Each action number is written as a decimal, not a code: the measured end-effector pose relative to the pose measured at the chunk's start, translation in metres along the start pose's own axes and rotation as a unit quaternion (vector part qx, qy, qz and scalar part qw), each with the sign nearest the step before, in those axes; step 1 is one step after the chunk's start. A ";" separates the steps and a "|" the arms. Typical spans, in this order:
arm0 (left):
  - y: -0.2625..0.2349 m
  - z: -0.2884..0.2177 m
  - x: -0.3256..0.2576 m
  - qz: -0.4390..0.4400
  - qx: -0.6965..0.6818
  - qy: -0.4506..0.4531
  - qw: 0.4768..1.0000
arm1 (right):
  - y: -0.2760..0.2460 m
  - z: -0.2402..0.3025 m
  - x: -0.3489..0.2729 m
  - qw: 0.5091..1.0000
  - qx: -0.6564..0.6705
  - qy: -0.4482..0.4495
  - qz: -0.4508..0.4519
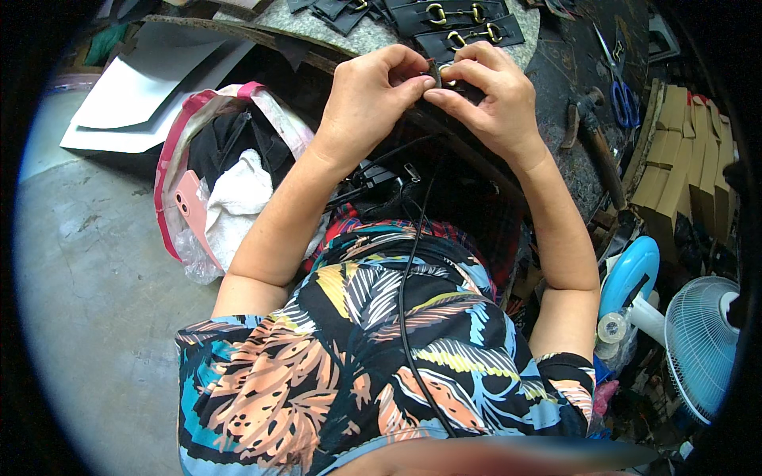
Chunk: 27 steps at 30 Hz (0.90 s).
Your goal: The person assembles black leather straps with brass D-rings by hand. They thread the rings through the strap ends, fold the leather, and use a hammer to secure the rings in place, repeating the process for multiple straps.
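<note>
Both hands meet at the table's near edge, close to the stone slab (520, 57). My left hand (367, 99) is closed, thumb and forefinger pinching a small dark strap piece (434, 72). Opposite it, my right hand (498, 99) pinches the same piece, where a bit of gold-coloured metal shows between the fingers. Most of the piece is hidden by the fingertips. Just beyond my hands lie black leather straps (508, 30) fitted with gold horsebit-shaped hardware (456, 13). More black leather pieces (341, 16) are piled to their left.
Right of my hands lie blue-handled scissors (625, 103) and a hammer (591, 131). Folded cardboard (675, 159) and a blue fan (702, 345) stand farther right. On the left are a pink-rimmed bag (168, 186) holding a cloth and a pink phone (190, 202), plus white sheets (143, 87).
</note>
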<state>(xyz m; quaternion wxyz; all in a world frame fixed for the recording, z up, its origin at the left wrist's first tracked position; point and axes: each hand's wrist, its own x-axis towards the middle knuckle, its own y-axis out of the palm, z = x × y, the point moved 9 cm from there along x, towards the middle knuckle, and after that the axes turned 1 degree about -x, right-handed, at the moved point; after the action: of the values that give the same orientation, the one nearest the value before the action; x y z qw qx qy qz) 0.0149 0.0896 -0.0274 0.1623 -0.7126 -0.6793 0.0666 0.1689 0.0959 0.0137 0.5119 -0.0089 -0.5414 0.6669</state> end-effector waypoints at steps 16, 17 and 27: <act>-0.001 -0.016 0.004 -0.025 0.065 0.082 0.994 | 0.005 -0.001 -0.004 1.000 -0.027 0.014 0.003; -0.002 -0.014 0.003 -0.015 0.051 0.071 0.996 | 0.004 -0.002 -0.004 1.000 -0.021 0.017 -0.001; 0.002 -0.012 0.002 -0.004 0.051 0.086 0.995 | 0.003 -0.001 -0.004 1.000 -0.008 0.005 0.022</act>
<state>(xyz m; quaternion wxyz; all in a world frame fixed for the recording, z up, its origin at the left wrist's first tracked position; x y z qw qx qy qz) 0.0205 0.0899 -0.0160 0.2563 -0.7038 -0.6615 0.0385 0.1692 0.0937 0.0087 0.4997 -0.0280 -0.5444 0.6732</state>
